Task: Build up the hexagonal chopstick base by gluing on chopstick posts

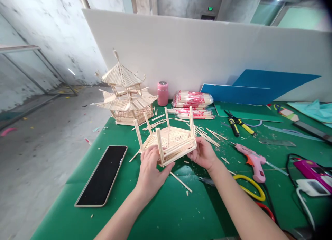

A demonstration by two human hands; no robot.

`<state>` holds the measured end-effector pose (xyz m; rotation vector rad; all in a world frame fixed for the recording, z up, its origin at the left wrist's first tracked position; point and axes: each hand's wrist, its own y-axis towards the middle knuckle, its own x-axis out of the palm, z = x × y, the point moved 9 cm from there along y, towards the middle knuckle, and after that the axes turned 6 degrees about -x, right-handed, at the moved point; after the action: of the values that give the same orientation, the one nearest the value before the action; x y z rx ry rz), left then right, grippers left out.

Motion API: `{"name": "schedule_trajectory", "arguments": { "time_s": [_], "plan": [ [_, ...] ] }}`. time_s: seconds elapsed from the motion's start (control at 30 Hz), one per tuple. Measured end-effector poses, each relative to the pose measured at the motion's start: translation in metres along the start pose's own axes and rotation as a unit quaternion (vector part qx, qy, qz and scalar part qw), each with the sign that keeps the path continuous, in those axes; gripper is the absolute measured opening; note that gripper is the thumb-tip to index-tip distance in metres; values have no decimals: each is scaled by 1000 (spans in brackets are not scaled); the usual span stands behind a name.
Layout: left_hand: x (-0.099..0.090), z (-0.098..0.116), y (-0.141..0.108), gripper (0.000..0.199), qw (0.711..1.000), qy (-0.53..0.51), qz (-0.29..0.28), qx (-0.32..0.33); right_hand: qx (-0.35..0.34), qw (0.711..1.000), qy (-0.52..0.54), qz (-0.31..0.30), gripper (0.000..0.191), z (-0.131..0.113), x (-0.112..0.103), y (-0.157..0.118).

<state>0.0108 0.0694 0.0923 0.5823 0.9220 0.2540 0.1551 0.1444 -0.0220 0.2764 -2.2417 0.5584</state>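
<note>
Your two forearms are bare from the picture's lower edge up to the wrists, with no sleeve showing on either. Your left hand and right hand wear no gloves, rings, watch or bracelet, and your fingernails are short and unpainted.

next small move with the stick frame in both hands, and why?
Probably lower the stick frame onto the green mat: left hand and right hand both hold it in the air, so neither is free for the glue gun.
</note>
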Motion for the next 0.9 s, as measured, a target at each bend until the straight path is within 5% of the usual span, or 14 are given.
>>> {"name": "schedule_trajectory", "arguments": {
  "time_s": [0.17,0.6,0.9],
  "plan": [
    [8,10,-11,19,999,-7,29,26,4,999,2,33,21,1,-8,-6],
    [32,11,-29,13,999,-26,-25,3,6,992,-39,117,26,1,-32,-23],
    [46,-1,-29,10,999,1,-50,-18,-98,970,-111,195,14,-17,-49,-53]
  ]
}}
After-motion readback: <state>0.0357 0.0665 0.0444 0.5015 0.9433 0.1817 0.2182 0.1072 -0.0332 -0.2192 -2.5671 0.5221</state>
